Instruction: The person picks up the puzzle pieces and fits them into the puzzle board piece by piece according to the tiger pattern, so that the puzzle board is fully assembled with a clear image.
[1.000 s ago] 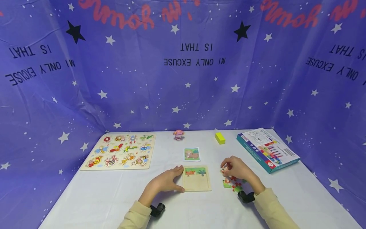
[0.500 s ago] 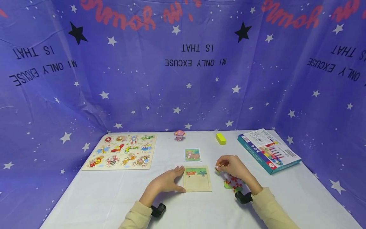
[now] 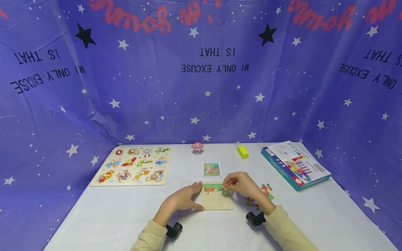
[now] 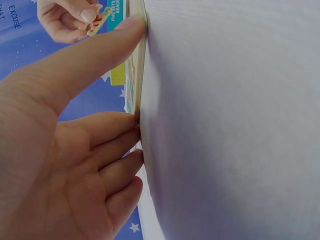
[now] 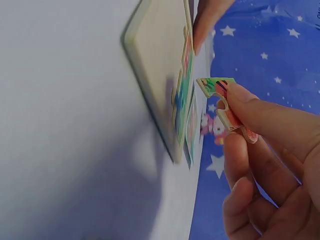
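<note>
A small wooden puzzle tray (image 3: pixel 216 204) lies flat on the white table, with joined green and red jigsaw pieces (image 3: pixel 208 188) along its far side. My left hand (image 3: pixel 183 198) stays at the tray's left edge; its thumb and fairly straight fingertips touch the side of it. Above the tray's far right part, my right hand (image 3: pixel 243 184) pinches a jigsaw piece (image 5: pixel 229 119) between thumb and fingers. That piece is green and orange-red with a rounded notch, held tilted and clear of the tray in the right wrist view. Loose jigsaw pieces (image 3: pixel 267 190) lie partly hidden by the right forearm.
Behind the tray lies a picture card (image 3: pixel 211 169) of an animal. Farther back stand a pink figurine (image 3: pixel 197 148) and a yellow block (image 3: pixel 242 152). An insect peg puzzle board (image 3: pixel 168 153) is at left, a teal-edged box (image 3: pixel 295 165) at right.
My right hand has picked a piece off the loose pile and carried it left, over the tray. More of the loose pieces now show. My left hand keeps its place.
</note>
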The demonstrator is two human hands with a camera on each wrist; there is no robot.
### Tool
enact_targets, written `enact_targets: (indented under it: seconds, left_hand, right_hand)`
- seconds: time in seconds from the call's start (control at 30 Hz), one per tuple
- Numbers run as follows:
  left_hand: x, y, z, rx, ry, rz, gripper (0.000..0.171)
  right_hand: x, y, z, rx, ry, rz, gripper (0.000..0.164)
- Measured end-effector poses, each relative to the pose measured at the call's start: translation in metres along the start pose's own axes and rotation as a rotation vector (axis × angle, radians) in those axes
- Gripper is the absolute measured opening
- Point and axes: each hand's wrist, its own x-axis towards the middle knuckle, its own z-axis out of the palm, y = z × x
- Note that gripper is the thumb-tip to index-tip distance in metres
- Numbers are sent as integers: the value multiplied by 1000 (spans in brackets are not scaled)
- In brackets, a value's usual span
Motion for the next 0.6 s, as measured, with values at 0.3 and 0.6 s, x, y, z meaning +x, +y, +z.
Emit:
enact_targets:
  seconds: [0.3,0.6]
  left_hand:
    - [1,-1,1,2,1,-3,91]
    - [1,-1,0,3,6,8,91]
  right_hand:
    - [12,-5,19,11,-32,-20,13]
    - [20,-10,30,-18,-48,-34,15]
